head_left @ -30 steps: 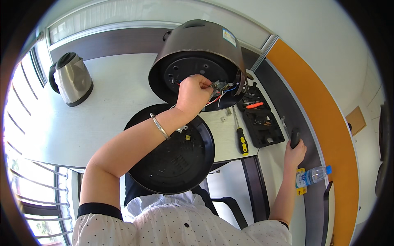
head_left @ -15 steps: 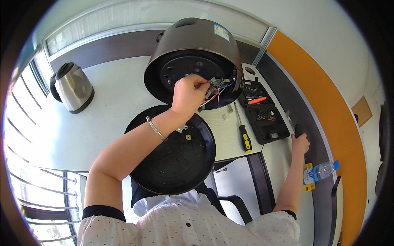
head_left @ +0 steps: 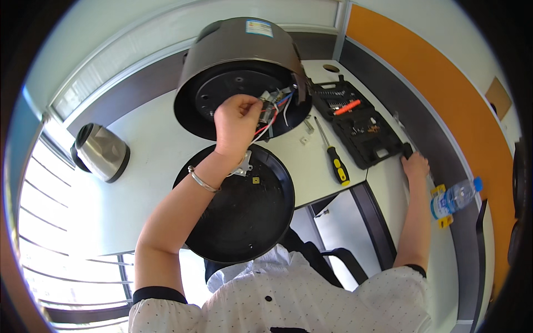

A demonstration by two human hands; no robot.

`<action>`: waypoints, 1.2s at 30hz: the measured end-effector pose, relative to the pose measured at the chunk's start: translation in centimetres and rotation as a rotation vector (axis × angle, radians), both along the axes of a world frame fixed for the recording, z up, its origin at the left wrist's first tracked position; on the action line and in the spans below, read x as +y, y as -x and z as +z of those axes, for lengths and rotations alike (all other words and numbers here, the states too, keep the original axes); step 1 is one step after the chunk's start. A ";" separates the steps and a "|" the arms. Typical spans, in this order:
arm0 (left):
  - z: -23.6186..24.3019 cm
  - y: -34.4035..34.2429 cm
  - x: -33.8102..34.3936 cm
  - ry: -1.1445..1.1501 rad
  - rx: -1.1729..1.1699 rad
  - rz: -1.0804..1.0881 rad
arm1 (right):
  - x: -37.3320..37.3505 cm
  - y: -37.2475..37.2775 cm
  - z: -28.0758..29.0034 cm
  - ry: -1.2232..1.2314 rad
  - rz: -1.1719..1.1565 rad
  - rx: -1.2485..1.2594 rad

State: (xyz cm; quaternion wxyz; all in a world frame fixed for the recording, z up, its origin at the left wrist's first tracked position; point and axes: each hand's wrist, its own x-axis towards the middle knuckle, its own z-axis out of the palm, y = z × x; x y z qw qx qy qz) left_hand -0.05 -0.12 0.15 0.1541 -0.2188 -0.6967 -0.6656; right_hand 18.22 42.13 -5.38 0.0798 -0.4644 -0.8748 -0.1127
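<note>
The person's left hand (head_left: 236, 122) reaches up to a brown-grey electric cooker housing (head_left: 239, 50), which lies on its side at the back of the desk (head_left: 150, 133) with its hollow underside facing forward. The left grip is pinched, thumb against fingers, apparently on a silver metal fitting (head_left: 267, 114) just inside the lower right of that hollow. Red, white and blue wires (head_left: 257, 132) run beside it. The right hand, off to the right side (head_left: 416, 165), has its grip closed around a dark-handled tool (head_left: 408, 150).

The step in hand looks like positioning or checking the wired fitting. The next move seems to call for a steady pinch, slack in the wires and care that the rounded housing does not roll.

In front of the housing, a black round pan (head_left: 239, 233) juts past the desk's near edge, a small yellow square piece (head_left: 256, 180) inside it, leaving little room beneath the left forearm. To the right, a screwdriver (head_left: 335, 161) and an unfolded tool case (head_left: 366, 141) crowd the space between the hands. The freest stretch lies leftward, between pan and steel kettle (head_left: 101, 152).
</note>
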 end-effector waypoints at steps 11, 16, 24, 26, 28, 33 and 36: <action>0.8 -0.8 -0.1 0.086 0.027 0.000 | -11.5 1.8 5.1 0.001 1.011 0.602; 0.8 -0.5 -0.1 0.134 0.037 0.025 | -15.0 2.6 4.2 -0.001 1.309 0.354; 0.7 -0.5 -0.3 0.138 0.011 0.034 | -7.8 5.8 3.4 0.095 0.679 0.463; 0.9 -0.6 -0.3 0.157 0.013 0.052 | -5.4 6.8 3.8 0.133 0.626 0.414; 0.8 -0.6 -0.3 0.172 0.016 0.061 | -4.5 7.7 3.7 0.171 0.630 0.370; 1.0 -0.9 -0.2 0.174 0.009 0.069 | -4.6 10.7 2.0 0.238 0.794 0.329; 1.3 -1.2 -0.3 0.173 -0.018 0.082 | -5.0 11.9 1.5 0.175 0.881 0.272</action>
